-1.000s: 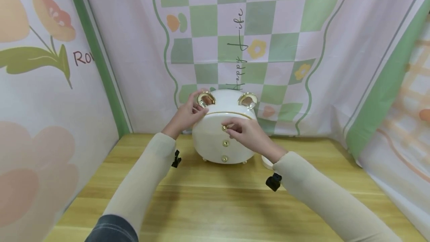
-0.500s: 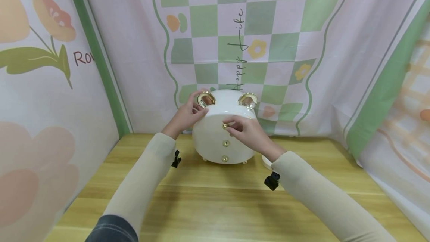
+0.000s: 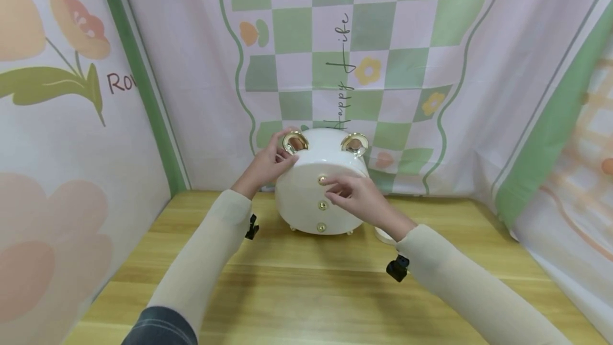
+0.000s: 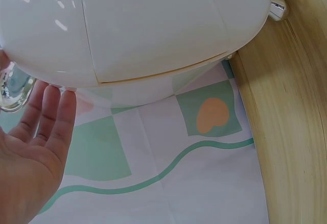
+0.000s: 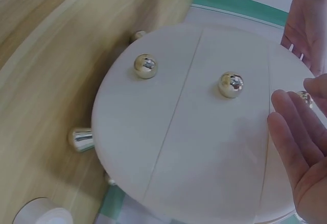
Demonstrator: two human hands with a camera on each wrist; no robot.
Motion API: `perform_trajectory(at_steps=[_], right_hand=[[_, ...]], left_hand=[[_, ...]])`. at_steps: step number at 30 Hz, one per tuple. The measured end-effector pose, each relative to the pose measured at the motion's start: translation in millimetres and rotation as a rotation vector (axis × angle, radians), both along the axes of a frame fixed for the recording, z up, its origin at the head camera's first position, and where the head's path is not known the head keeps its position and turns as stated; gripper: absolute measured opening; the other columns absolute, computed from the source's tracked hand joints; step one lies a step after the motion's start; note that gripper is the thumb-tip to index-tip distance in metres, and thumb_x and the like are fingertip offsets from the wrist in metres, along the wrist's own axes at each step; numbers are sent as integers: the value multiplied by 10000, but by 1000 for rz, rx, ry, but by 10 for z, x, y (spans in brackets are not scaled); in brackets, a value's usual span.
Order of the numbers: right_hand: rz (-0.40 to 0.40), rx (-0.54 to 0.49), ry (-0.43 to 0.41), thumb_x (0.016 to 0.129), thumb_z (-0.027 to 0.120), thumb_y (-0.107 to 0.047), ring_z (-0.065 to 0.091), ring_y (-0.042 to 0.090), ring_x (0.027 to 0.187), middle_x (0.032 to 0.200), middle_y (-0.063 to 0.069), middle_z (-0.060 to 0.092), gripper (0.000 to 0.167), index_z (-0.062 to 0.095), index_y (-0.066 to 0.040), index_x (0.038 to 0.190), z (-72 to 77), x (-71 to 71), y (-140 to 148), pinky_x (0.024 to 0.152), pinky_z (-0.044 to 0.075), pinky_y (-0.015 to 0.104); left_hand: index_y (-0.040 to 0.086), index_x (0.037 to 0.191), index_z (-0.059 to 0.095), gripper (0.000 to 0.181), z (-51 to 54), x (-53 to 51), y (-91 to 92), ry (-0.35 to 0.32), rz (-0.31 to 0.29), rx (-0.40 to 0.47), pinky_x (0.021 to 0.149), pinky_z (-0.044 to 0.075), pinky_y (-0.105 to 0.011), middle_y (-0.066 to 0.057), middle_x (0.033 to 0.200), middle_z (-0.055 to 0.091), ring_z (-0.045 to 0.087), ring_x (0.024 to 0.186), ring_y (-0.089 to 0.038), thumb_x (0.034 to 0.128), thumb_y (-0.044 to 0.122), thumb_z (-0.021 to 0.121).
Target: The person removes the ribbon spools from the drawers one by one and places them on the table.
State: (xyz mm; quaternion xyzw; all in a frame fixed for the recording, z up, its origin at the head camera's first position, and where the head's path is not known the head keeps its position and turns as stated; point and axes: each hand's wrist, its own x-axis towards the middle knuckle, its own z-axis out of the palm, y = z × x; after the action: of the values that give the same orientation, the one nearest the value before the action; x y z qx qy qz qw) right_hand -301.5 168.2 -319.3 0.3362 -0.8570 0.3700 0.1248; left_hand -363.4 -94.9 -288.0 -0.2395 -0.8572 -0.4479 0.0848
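A rounded white drawer chest [image 3: 299,196] with gold ear-shaped ornaments and three gold knobs stands at the table's back. My left hand [image 3: 268,166] rests on its upper left side by the left gold ear [image 3: 295,144]. In the left wrist view, straight fingers [image 4: 64,122] touch the chest's side. My right hand [image 3: 356,196] is at the top gold knob [image 3: 322,180], its index fingertip close to or touching it and the thumb apart. From the right wrist, the right fingers look extended beside that knob, and the drawer fronts appear flush, divided by thin seams.
A small white round object [image 3: 384,236] stands on the table right of the chest, partly behind the right wrist. The wooden tabletop [image 3: 306,292] stretches in front. A patterned cloth [image 3: 330,68] hangs close behind.
The gap along the top drawer's upper edge has gone; its knob moved slightly back. My right fingers have since loosened from the knob and shifted a little right and down. The left hand stays.
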Motion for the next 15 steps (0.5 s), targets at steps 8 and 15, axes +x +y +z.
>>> perform_trajectory(at_steps=[8,15], right_hand=[[20,62,-78,929,728,-95,695,116,811,943,8,737,221,726,-87,1150,-106,-19,18,722,576,280],[22,88,-143,934,724,-112,704,147,850,1040,46,732,260,706,-77,1191,-240,-50,32,722,572,259]], left_hand=[[379,1562,224,705,1,8,1,-4,0,6,814,552,-407,-94,1074,632,628,966,-252,998,309,641],[381,1566,222,710,6,10,3,-2,2,3,800,554,-407,-90,1071,632,626,960,-251,997,311,642]])
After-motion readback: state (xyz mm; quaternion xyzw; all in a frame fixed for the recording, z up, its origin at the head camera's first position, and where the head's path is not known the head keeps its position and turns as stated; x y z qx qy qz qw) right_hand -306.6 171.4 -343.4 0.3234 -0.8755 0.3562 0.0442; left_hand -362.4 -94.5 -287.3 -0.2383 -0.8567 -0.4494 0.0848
